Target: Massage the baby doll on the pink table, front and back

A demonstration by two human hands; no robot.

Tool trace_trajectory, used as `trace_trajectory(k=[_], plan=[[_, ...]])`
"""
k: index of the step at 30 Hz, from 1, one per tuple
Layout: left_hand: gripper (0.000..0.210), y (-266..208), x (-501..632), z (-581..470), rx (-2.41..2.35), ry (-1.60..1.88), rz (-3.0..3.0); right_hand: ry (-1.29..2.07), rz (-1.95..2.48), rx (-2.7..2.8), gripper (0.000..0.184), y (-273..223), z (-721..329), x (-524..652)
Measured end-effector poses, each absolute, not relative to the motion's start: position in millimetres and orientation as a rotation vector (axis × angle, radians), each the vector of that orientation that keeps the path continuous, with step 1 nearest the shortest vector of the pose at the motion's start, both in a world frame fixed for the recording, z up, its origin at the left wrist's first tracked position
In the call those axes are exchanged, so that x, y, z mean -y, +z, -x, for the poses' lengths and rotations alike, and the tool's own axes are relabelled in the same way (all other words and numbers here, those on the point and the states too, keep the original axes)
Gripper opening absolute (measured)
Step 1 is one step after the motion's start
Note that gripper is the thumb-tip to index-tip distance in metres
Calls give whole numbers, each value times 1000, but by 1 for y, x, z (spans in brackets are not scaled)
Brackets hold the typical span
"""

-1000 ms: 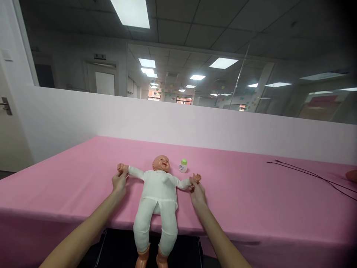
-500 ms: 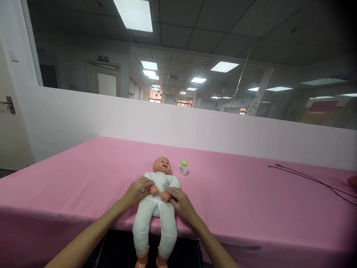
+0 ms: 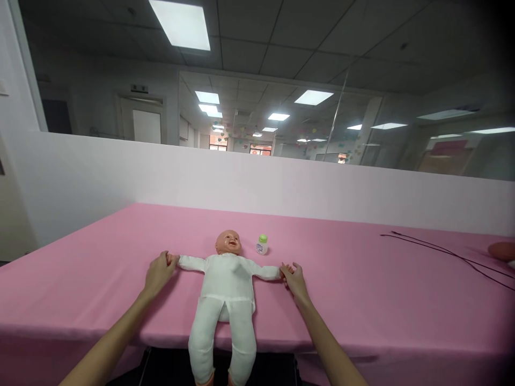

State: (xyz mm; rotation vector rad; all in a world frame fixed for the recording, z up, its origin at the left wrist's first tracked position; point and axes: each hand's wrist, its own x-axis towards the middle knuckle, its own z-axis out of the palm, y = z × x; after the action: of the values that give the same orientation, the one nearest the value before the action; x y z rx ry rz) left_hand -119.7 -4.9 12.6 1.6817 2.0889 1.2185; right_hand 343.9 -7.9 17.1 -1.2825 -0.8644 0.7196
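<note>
A baby doll [image 3: 228, 276] in a white top and white trousers lies on its back on the pink tablecloth [image 3: 346, 300], its legs hanging past the front edge. Both its arms are stretched out sideways. My left hand [image 3: 160, 272] is closed round the doll's hand on the left side. On the other side my right hand [image 3: 295, 280] pinches the doll's other hand between thumb and fingers. Just right of the doll's head stands a small clear bottle [image 3: 262, 245] with a green cap and a label; neither hand touches it.
Thin black cords [image 3: 438, 248] lie across the cloth at the right. A brownish rounded object [image 3: 501, 251] is cut off at the right edge. Behind the table runs a low white wall [image 3: 281, 185] with glass above it.
Both my hands have moved outward with the doll's hands in them. The doll's arms have gone from folded over its belly to spread wide. The view has shifted slightly.
</note>
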Motion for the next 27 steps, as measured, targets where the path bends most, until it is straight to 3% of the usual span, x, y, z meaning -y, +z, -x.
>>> trace_trajectory(k=[4, 7, 9, 11, 13, 16, 20, 27], plan=[[48, 5, 4, 127, -2369, 845, -1798, 657, 1429, 925, 60, 12, -350, 6], [52, 17, 7, 114, -2439, 977, -1909, 541, 1475, 966, 49, 15, -348, 3], [55, 35, 10, 90, -2230, 1306, -2059, 411, 1515, 1053, 47, 21, -345, -1], [49, 57, 13, 51, -1722, 1587, -2156, 270, 1533, 1213, 46, 29, -340, -6], [40, 77, 12, 1, -1215, 1584, -2087, 192, 1490, 1410, 43, 37, -334, -14], [41, 96, -3, -77, -828, 1364, -1622, 202, 1399, 1603, 39, 48, -329, -29], [49, 99, -49, -155, -754, 1126, -1033, 188, 1378, 1707, 48, 53, -333, -58], [62, 78, -101, -201, -793, 1105, -909, 256, 1320, 1855, 62, 38, -343, -91]])
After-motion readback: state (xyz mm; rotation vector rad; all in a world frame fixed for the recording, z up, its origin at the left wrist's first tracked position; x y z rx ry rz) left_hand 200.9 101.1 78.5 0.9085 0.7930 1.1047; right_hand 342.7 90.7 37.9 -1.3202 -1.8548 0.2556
